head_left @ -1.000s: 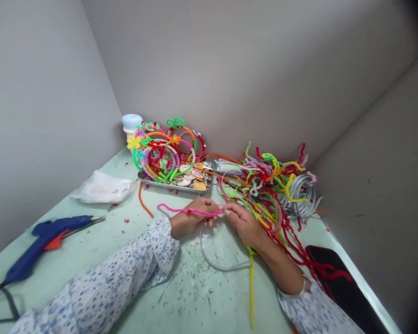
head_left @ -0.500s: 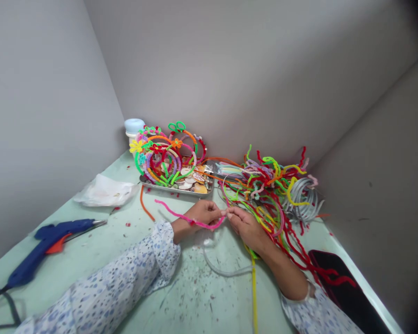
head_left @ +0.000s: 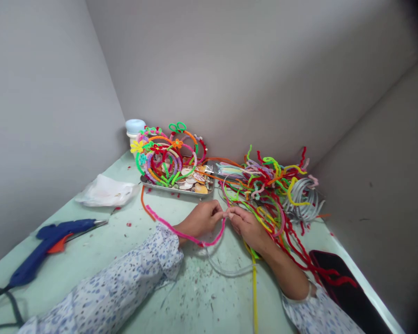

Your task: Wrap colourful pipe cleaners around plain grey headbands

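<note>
My left hand (head_left: 204,217) pinches with thumb and fingertips at a pink pipe cleaner (head_left: 181,234), whose loose tail hangs down and runs left over the wrist. My right hand (head_left: 245,226) meets it fingertip to fingertip, also pinching there. Above the fingers rises a thin curved band (head_left: 226,188) with pink on its lower part. Below the hands a clear grey strip (head_left: 226,272) curves to the right. The exact grip point is hidden by the fingers.
A metal tray (head_left: 174,189) carries finished colourful headbands (head_left: 160,148) and flat cutouts. Right of it lies a heap of pipe cleaners (head_left: 264,176) beside grey headband blanks (head_left: 303,202). A blue glue gun (head_left: 48,246), plastic bag (head_left: 106,190), phone (head_left: 348,292) and white bottle (head_left: 135,127) stand around.
The pink pipe cleaner's tail has swung lower and farther left, its bend dropping below the left wrist. Both hands keep pinching at nearly the same spot.
</note>
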